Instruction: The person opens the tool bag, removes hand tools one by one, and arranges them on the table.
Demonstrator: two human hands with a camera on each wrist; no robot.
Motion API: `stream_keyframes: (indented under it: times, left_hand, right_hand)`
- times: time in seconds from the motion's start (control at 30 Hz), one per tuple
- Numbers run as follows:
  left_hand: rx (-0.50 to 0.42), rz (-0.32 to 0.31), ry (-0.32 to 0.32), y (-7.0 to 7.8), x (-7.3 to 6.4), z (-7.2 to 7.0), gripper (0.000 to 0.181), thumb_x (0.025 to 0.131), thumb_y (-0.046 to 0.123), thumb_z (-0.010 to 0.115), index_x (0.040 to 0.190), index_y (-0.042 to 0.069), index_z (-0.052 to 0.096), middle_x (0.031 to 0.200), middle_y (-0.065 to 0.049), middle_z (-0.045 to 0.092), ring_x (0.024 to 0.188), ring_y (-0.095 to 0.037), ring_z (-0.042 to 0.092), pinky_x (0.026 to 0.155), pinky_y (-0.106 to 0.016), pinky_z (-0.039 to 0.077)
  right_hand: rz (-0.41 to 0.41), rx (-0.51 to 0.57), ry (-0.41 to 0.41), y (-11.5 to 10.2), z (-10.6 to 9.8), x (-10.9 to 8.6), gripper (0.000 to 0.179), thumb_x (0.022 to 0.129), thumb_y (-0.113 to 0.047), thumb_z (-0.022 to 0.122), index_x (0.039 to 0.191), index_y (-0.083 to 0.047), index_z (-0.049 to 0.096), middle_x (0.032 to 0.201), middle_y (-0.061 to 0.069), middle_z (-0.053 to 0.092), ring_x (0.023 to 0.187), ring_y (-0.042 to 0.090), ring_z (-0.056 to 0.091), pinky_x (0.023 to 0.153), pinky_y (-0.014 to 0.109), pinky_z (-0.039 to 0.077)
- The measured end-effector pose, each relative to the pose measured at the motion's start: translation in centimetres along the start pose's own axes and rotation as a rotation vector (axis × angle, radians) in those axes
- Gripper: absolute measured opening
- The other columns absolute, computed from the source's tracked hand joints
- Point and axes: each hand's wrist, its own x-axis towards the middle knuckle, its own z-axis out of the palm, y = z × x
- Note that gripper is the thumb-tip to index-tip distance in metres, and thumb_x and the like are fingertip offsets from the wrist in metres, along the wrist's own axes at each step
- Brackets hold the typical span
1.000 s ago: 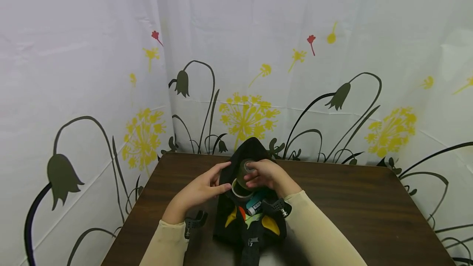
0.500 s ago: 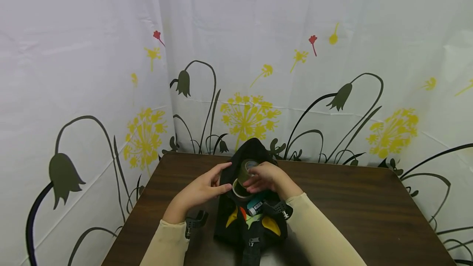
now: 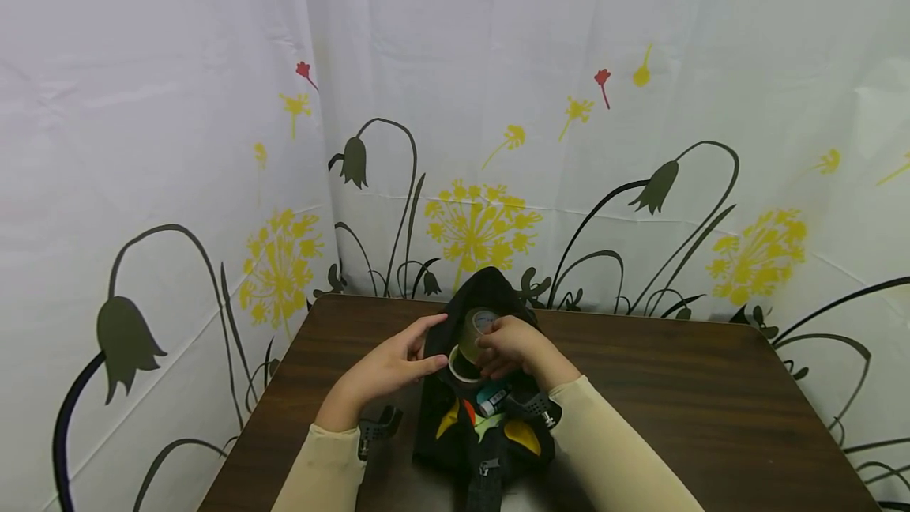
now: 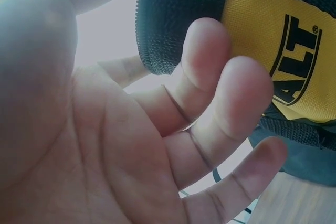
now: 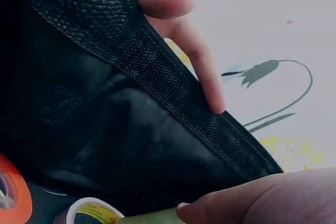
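Observation:
An unzipped black tool bag with yellow panels lies on the table. My left hand rests against its left rim, thumb and index finger along the zipper edge; the fingers are loosely bent in the left wrist view. My right hand reaches into the bag, its bent fingers on the side of a greenish tape roll; some fingertips are hidden. Below that roll stands a pale-rimmed tape roll. In the right wrist view, a right fingertip touches the greenish roll.
A white-capped glue stick and a teal item lie in the bag. An orange tape roll is inside too. The bag's black strap hangs toward me. A flowered curtain stands behind the wooden table.
My right hand has shifted slightly down inside the bag, and its fingers have bent more beside the greenish roll. The left hand has stayed at the rim.

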Motion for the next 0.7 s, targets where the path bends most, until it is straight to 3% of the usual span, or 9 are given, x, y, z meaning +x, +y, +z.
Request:
stream_keyframes:
  times: [0.17,0.33,0.47,0.6,0.7]
  left_hand:
    - [-0.006,-0.002,-0.009,0.1,0.1,0.1,0.074,0.096,0.05,0.066,0.158,0.042,0.026,0.08,-0.008,0.052,0.055,-0.013,0.044,0.05,-0.03,0.043]
    - [-0.023,-0.006,-0.014,0.1,0.1,0.2,0.077,0.095,0.052,0.066,0.159,0.042,0.024,0.081,-0.008,0.051,0.057,-0.015,0.048,0.053,-0.031,0.045]
    - [-0.027,-0.012,-0.012,0.1,0.0,0.2,0.077,0.095,0.052,0.067,0.158,0.043,0.024,0.08,-0.008,0.052,0.057,-0.015,0.048,0.053,-0.031,0.045]
    - [-0.028,-0.012,-0.011,0.2,0.0,0.1,0.077,0.095,0.051,0.067,0.159,0.041,0.024,0.08,-0.007,0.052,0.057,-0.016,0.049,0.053,-0.031,0.045]
    - [-0.025,-0.013,-0.008,0.2,0.0,0.1,0.078,0.095,0.051,0.067,0.159,0.04,0.024,0.079,-0.007,0.052,0.058,-0.016,0.05,0.053,-0.031,0.045]
  right_hand:
    - [-0.032,-0.049,0.079,-0.4,0.3,-0.4,0.026,0.1,-0.018,0.061,0.115,0.003,0.063,0.097,0.024,0.075,0.088,0.039,0.076,0.064,0.04,0.062]
    - [-0.061,-0.138,0.126,-0.8,0.6,-0.9,0.024,0.097,-0.017,0.066,0.115,-0.001,0.062,0.095,0.019,0.071,0.083,0.033,0.074,0.064,0.04,0.062]
    - [-0.079,-0.31,0.187,-1.5,0.5,-1.6,0.018,0.094,-0.02,0.07,0.106,-0.008,0.065,0.088,0.012,0.073,0.07,0.019,0.071,0.061,0.037,0.061]
    - [-0.107,-0.5,0.269,-2.7,0.3,-2.7,0.017,0.091,-0.026,0.074,0.1,-0.014,0.066,0.083,0.004,0.072,0.062,0.016,0.066,0.056,0.031,0.055]
    - [-0.139,-0.593,0.319,-3.4,0.2,-3.6,0.018,0.09,-0.029,0.076,0.101,-0.018,0.068,0.09,0.001,0.07,0.063,0.016,0.063,0.059,0.031,0.052]
